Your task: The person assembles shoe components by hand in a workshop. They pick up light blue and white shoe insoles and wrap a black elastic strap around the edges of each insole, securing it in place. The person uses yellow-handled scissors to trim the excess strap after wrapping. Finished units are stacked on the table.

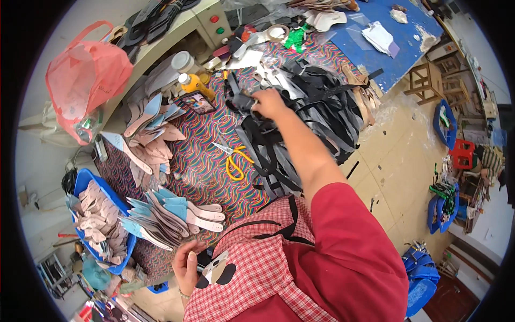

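Note:
My right hand [270, 103] reaches across to the far left edge of a large pile of black and grey straps [316, 107]. Its fingers are closed on a dark grey fabric piece [245, 102] there. My left hand [186, 265] hangs low beside my red checked apron [247, 268], fingers loosely bent and apart, and I see nothing held in it. Just beyond it lies a stack of pale pink and light blue shoe-shaped pieces [166, 214]. Scissors with yellow handles [234, 162] rest on the patterned cloth, left of the straps.
More cut pieces [153, 134] stand farther back on the patterned cloth [198, 177], near a yellow bottle [194, 84] and a phone-like framed item [196, 102]. A blue basket [86, 182] of pieces sits at left. A pink plastic bag [88, 72] hangs at far left.

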The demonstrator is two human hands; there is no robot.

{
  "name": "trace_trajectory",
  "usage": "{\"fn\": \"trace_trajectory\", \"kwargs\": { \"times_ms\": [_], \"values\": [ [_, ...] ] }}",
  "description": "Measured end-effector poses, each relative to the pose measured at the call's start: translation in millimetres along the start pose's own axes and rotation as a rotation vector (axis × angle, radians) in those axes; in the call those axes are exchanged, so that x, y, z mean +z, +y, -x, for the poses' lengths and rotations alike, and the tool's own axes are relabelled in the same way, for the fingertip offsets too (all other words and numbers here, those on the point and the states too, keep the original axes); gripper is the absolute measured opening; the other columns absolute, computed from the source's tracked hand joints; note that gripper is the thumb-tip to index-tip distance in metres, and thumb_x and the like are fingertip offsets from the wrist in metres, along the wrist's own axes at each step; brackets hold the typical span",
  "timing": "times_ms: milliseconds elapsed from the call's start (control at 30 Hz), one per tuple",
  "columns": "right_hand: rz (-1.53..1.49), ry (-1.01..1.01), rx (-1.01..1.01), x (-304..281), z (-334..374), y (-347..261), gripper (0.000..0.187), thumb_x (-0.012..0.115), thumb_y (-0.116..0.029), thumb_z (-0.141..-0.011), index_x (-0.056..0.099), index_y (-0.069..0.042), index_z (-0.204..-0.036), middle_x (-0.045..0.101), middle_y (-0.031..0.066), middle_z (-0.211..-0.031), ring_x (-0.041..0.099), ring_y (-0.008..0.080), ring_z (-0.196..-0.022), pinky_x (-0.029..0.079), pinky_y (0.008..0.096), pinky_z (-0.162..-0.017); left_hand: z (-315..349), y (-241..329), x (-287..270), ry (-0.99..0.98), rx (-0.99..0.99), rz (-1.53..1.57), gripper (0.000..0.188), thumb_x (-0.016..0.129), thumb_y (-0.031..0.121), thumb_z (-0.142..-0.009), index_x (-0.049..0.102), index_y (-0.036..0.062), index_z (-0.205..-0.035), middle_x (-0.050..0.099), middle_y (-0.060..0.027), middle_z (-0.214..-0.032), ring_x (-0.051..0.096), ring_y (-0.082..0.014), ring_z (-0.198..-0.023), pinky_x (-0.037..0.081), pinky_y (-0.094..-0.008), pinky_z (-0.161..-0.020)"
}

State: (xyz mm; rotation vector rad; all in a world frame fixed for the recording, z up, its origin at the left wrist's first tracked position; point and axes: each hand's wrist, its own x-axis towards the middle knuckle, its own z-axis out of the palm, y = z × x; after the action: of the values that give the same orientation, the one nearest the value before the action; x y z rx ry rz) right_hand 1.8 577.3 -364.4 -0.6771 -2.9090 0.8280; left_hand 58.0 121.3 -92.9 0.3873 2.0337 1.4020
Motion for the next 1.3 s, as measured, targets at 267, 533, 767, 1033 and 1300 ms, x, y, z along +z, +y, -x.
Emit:
{"fn": "trace_trajectory", "kwargs": {
  "times_ms": [267, 533, 767, 1033, 1300],
  "values": [
    [-0.959, 0.580, 0.142, -132.7, -33.6, 29.9, 0.055, 0.069, -0.032, -0.081, 0.054, 0.001, -0.122, 0.064, 0.0129, -0.106, 0.060, 0.0190, -0.095, 0.046, 0.0321, -0.085, 5.4, 0.2, 8.3, 0.084, -0.077, 0.086, 0.027, 0.050, 0.011, -0.093, 0.056, -0.0050, -0.114, 0.062, -0.0146, -0.104, 0.062, -0.0223, -0.095, 0.048, -0.0347, -0.088],
    [0.060, 0.751, 0.178, -147.1, -29.0, 77.5, 0.036, 0.063, -0.022, -0.083, 0.057, 0.000, -0.110, 0.063, 0.0222, -0.103, 0.059, 0.0381, -0.098, 0.046, 0.0438, -0.086, -16.6, 6.1, 11.8, 0.013, -0.117, 0.078, 0.025, 0.052, 0.009, -0.093, 0.057, -0.0037, -0.114, 0.062, -0.0124, -0.103, 0.061, -0.0205, -0.097, 0.047, -0.0331, -0.089],
    [-0.286, -0.096, 0.136, -27.8, 125.9, -54.7, 0.025, 0.060, -0.028, -0.085, 0.065, -0.005, -0.083, 0.065, 0.0159, -0.083, 0.062, 0.0359, -0.080, 0.048, 0.0453, -0.071, -20.4, -14.5, 7.8, -0.007, -0.129, 0.058, 0.026, 0.046, 0.010, -0.095, 0.056, -0.0043, -0.115, 0.064, -0.0132, -0.102, 0.062, -0.0208, -0.095, 0.048, -0.0336, -0.088],
    [0.049, 0.037, 0.224, 54.2, 92.5, -91.1, 0.027, 0.065, -0.028, -0.082, 0.064, -0.003, -0.093, 0.061, 0.0136, -0.096, 0.061, 0.0328, -0.093, 0.049, 0.0437, -0.077, -35.7, -10.5, 7.2, -0.093, -0.178, 0.081, 0.024, 0.048, 0.003, -0.092, 0.057, -0.0031, -0.113, 0.061, -0.0122, -0.104, 0.061, -0.0196, -0.099, 0.046, -0.0324, -0.091],
    [-1.208, 0.347, 0.264, -40.8, 126.9, -76.4, 0.023, 0.066, -0.011, -0.082, 0.057, -0.005, -0.103, 0.060, 0.0097, -0.107, 0.058, 0.0246, -0.105, 0.047, 0.0389, -0.092, -26.4, -27.4, -5.5, -0.029, -0.210, 0.138, 0.025, 0.048, 0.004, -0.093, 0.057, -0.0036, -0.114, 0.063, -0.0116, -0.104, 0.060, -0.0187, -0.099, 0.047, -0.0323, -0.091]
  ]
}}
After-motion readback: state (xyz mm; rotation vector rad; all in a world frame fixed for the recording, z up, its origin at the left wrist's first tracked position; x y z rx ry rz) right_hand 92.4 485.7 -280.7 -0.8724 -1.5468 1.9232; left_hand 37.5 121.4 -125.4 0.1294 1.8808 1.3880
